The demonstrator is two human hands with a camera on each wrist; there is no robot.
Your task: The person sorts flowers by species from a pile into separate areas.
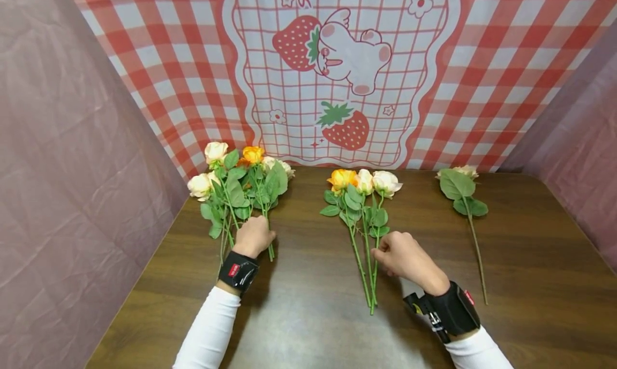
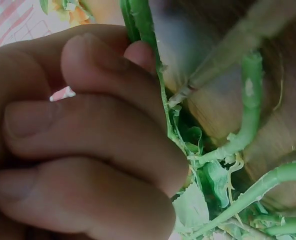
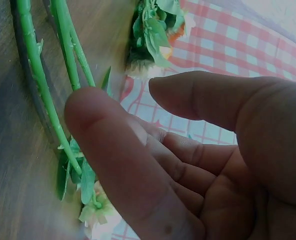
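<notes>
On the left lies a bunch of roses (image 1: 236, 195), cream and orange, with green leaves. My left hand (image 1: 253, 236) is over its stems, fingers curled; in the left wrist view a green stem (image 2: 140, 20) runs in at the fingertips, pinched there. Three roses (image 1: 361, 197), one orange and two pale, lie in the middle with their stems (image 1: 368, 272) converging toward me. My right hand (image 1: 402, 256) is just right of these stems. In the right wrist view, its thumb and index finger stand apart with nothing between them, the other fingers loosely bent.
A single pale rose (image 1: 458, 184) with a long stem lies apart at the right. The brown wooden table (image 1: 308, 326) meets a red-and-white checked cloth (image 1: 183, 63) hanging at the back. Pinkish curtains (image 1: 62, 171) stand at both sides.
</notes>
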